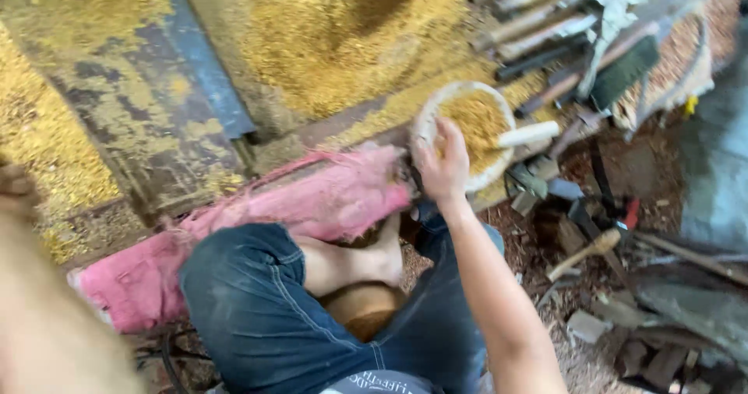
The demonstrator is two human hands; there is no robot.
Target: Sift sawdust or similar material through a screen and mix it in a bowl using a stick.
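My right hand (442, 164) reaches forward and grips the near rim of a round white bowl (426, 118) heaped with yellow sawdust. A pale wooden handle (530, 135) rests across the bowl's right rim. My left hand (15, 191) is blurred at the far left edge with its fingers curled, and nothing shows in it. My left forearm fills the lower left corner. I sit with bent knees in dark jeans (249, 300). A rounded brown wooden piece (362, 310) lies between my legs.
A worn pink padded strip (312, 199) runs in front of my knees. Behind it is a sawdust-covered machine bed (148, 90). Long-handled tools (561, 28) are piled at the upper right. A wooden mallet (586, 252) and wood scraps lie on the floor at right.
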